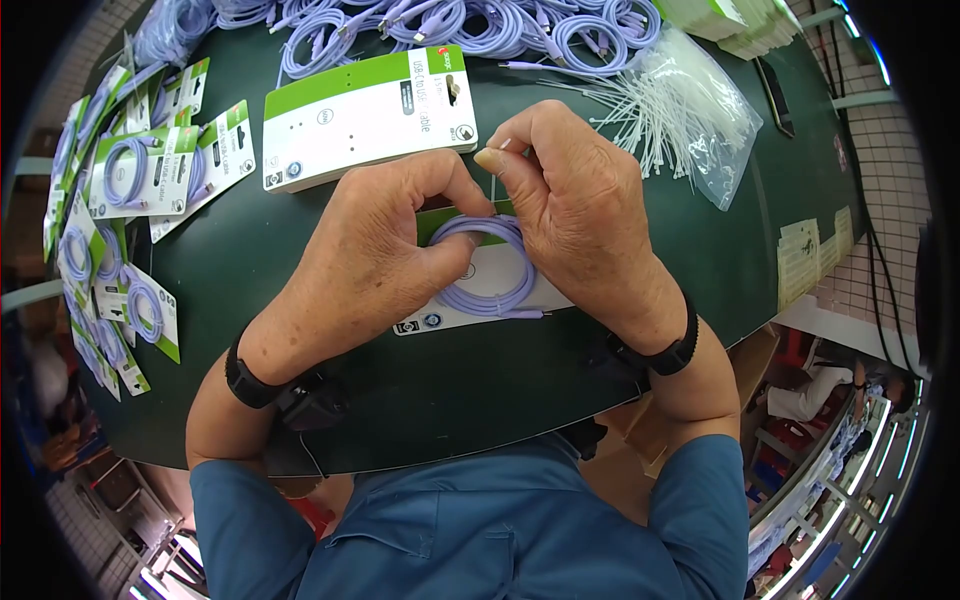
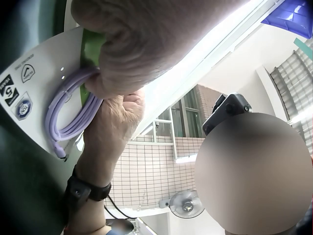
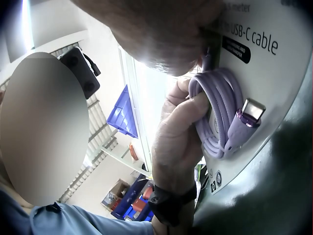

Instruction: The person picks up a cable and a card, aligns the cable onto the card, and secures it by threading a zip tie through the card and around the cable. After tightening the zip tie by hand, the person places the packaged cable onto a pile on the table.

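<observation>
A coiled lilac USB-C cable (image 1: 523, 268) lies against a white and green cardboard card (image 1: 545, 294) in front of the person. The left hand (image 1: 375, 225) grips the coil, thumb inside the loop and index finger at its top edge. Above the card's top edge, the right hand (image 1: 590, 195) pinches a thin white cable tie (image 1: 505, 143) between thumb and index finger. Its lower fingers are curled close to the coil. In the right wrist view, a metal USB-C plug (image 3: 254, 109) stands out at the coil's side. The palms hide part of the card's top.
A stack of printed cards (image 1: 350, 115) stands just behind the hands. Loose white cable ties (image 1: 650, 120) spill from a clear bag (image 1: 725, 150) at right. Lilac cables (image 1: 450, 25) are heaped at the back; carded cables (image 1: 125, 175) pile up on the left. A phone (image 1: 775, 97) lies far right.
</observation>
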`<state>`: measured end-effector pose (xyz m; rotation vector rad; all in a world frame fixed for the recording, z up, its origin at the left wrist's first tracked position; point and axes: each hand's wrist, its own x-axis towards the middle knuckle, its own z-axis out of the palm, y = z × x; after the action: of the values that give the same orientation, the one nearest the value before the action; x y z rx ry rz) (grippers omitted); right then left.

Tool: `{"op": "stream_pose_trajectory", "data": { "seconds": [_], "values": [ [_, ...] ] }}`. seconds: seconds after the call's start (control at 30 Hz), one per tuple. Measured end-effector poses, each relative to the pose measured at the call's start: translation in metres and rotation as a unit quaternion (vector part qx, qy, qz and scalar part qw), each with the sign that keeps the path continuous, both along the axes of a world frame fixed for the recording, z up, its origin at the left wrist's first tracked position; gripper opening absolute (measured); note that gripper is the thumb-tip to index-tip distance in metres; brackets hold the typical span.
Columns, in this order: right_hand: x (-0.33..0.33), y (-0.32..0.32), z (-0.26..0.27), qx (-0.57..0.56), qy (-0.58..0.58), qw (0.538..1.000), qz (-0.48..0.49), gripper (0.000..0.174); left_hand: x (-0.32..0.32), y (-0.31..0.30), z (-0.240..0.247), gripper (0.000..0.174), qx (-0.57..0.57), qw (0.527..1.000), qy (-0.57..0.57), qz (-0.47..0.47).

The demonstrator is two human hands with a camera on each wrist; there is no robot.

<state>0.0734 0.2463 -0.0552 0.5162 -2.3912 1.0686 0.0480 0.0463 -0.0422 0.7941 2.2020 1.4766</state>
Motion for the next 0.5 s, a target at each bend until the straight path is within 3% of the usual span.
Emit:
{"op": "stream_pose_trajectory", "data": {
  "seconds": [0.4, 0.5],
  "values": [
    [-0.001, 0.002, -0.003, 0.024, 0.017, 0.999, -0.011, 0.013, 0.001, 0.002, -0.003, 0.021, 0.001, 1.000, -0.001, -0.003],
    [-0.002, 0.002, -0.005, 0.013, 0.011, 1.000, -0.016, 0.013, 0.001, 0.004, -0.010, 0.016, 0.050, 0.998, 0.032, 0.014]
  ]
}}
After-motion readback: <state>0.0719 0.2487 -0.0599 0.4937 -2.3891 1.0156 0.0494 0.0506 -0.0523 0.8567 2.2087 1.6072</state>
